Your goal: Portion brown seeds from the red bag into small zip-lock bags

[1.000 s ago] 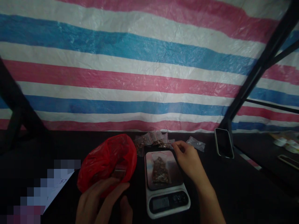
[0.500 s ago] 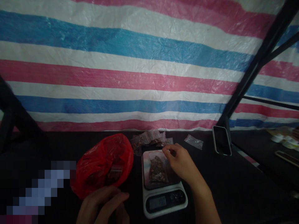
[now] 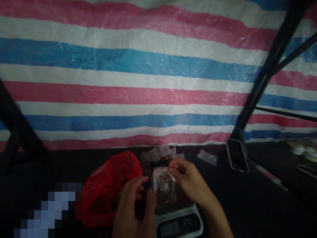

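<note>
Striped sheeting (image 3: 123, 96) hangs behind a pale-edged phone (image 3: 237, 155).

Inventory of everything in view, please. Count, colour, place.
Red plastic bag: 1, red, left of scale
Scale: 1, white with dark display, front centre
Filled bag: at least 1, clear with brown contents, on scale plate
Small bags: several, clear with brown contents, behind scale
Flat bag: 1, clear, right of small bags
Phone: 1, dark with pale rim, by right post
White items: several, unidentifiable, far right
Striped sheet: white/blue/red, background
Posts: 2 main, black, left and right
Tabletop: black, below
Left hand: 1, open, beside scale
Right hand: 1, fingertips at filled bag's top
</note>
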{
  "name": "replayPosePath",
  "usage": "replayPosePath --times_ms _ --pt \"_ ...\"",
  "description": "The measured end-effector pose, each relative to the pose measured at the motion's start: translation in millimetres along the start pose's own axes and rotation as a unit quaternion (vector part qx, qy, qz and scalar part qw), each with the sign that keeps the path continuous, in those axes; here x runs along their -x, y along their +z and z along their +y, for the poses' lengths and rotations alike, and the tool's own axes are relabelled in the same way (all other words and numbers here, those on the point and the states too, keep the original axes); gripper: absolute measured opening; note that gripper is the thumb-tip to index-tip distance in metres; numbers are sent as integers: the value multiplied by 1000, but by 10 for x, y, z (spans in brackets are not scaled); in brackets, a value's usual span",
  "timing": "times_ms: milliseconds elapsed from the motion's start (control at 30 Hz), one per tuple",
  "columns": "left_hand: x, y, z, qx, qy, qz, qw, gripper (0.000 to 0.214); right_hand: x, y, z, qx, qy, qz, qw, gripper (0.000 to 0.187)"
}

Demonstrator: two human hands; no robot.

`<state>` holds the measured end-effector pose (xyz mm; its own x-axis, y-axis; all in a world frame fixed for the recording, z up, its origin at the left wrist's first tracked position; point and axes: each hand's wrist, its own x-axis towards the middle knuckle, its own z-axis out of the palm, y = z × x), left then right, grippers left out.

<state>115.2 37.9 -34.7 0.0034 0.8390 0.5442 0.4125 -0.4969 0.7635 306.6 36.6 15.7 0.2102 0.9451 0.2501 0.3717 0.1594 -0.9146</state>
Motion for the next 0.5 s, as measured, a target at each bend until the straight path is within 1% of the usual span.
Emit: replayPosePath --times_ms 33,67,100,133,167,200,267,367,433,500 --pt "-122 57 57 21 -62 -5 998 43 -9 21 -29 -38 -6 -8 999 14" --pt "-235 106 99 60 -108 -24 992 50 -16 46 -45 -80 -10 -11 997 16" --pt "-331 147 122 115 -141 -68 981 50 -23 76 -50 -120 -10 -9 993 17" --pt "-405 178 127 150 -164 -88 971 50 -29 108 -43 -153 -7 -3 988 19" --pt "-456 200 117 180 -178 -101 962 49 -33 140 -29 -175 -4 6 985 20" --pt "-485 215 94 199 -186 -102 957 48 -37 171 -11 -182 -2 15 983 22" --pt "-487 226 39 210 -191 -81 956 47 -38 222 18 -179 -6 30 983 24" --pt "-413 216 -12 218 -193 -65 954 49 -29 269 4 -165 -22 46 985 23" --pt "-349 196 -22 225 -203 -65 951 52 -19 290 -36 -153 -30 43 987 20" --pt "-293 167 -32 232 -210 -78 947 53 -11 314 -78 -148 -36 26 988 17"
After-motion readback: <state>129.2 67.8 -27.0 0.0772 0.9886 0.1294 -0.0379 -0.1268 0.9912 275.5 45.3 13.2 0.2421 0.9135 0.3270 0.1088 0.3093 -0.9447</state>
